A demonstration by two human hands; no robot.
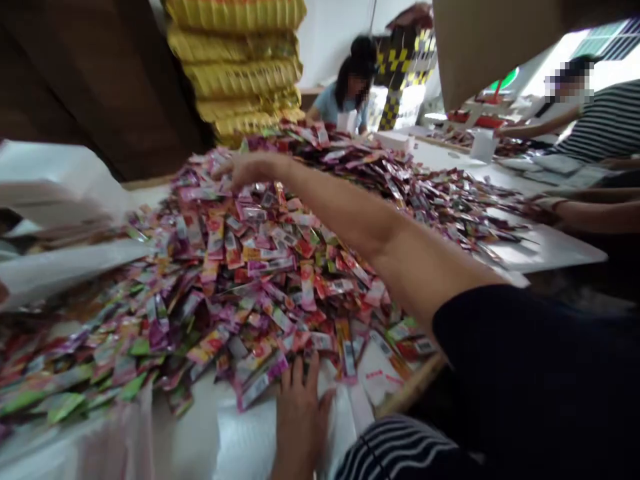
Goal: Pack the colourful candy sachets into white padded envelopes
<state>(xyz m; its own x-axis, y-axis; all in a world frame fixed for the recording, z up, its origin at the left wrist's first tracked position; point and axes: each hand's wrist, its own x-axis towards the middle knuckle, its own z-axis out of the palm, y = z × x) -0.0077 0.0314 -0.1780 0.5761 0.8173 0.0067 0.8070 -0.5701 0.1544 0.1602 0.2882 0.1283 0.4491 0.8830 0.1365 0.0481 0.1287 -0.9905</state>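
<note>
A dark sleeve (500,360) loomed closest! The right hand (244,171) reached over sachets (280,263) heaped on the worktop (200,403), grip too blurred to tell; well apart, the left hand (303,400) lay flat at their near edge, probably bracing that stretch.

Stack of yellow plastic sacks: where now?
Head view, upper left of centre: the yellow sack stack rises behind the heap of small multicoloured packets, left of the person in light blue.

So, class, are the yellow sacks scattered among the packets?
No, the yellow sacks are stacked one on another behind the heaped packets.
</note>
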